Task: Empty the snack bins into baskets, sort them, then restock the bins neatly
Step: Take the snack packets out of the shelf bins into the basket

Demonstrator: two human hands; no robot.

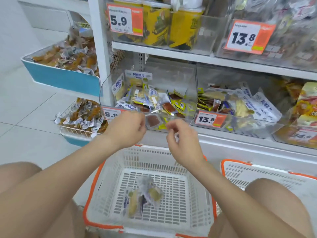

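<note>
In the head view, a clear snack bin (106, 90) is seen on the lower shelf, tilted forward and about half filled with small packets (151, 98): white-and-blue ones with pale fish slices, yellow ones, and clear ones with red-brown squares. Below it, on the floor between the knees, a white slotted basket (101, 194) with an orange rim is placed. A few blurred white-and-blue packets (145, 194) are seen in it. The left hand (127, 127) is held at the bin's front lip with its fingers curled; whether anything is gripped cannot be told. The right hand (183, 140) is held just beside it, fingers loosely curled, with nothing seen in them. A second basket (257, 170) is set to the right.
</note>
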